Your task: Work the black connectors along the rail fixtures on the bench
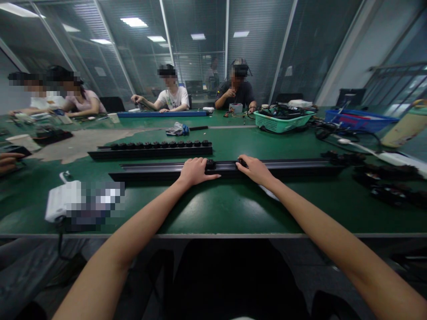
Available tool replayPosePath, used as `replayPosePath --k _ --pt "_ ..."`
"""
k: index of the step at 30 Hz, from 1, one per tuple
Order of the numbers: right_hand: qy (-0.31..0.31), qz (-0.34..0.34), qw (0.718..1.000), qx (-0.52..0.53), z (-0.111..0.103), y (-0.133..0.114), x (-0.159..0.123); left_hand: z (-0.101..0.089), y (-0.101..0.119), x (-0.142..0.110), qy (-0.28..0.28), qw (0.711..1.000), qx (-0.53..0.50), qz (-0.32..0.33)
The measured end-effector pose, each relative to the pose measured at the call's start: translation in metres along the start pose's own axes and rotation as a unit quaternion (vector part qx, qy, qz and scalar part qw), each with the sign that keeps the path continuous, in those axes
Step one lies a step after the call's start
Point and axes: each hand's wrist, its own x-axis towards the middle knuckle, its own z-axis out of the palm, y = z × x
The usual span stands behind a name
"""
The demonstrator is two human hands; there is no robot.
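Note:
A long black rail (153, 174) with a pale grey channel lies across the table in front of me. My left hand (195, 171) grips it just left of the middle, fingers bent over the top and thumb stretched along the front side. Beside those fingers a small black part (210, 164) sits in the channel. Farther right, my right hand (253, 169) is closed round another small black part (241, 162) at the channel; the fingers partly hide it. Behind lies a second black rail (150, 154) with a row of several black round-topped parts along it.
Clusters of black parts (390, 180) lie at the right. A green basket (280, 123) of cables and a blue basket (362, 122) stand behind. A white device (63, 202) sits front left. Several people work across the green table (213, 213); another person's hand (9, 163) shows at left.

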Motion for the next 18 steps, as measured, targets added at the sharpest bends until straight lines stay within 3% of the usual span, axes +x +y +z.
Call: replayPosePath --k 18 --pt "0.003 0.017 1.000 -0.017 -0.0067 0.0056 -0.0048 -0.0001 0.0006 0.0011 -0.002 1.000 0.007 -0.003"
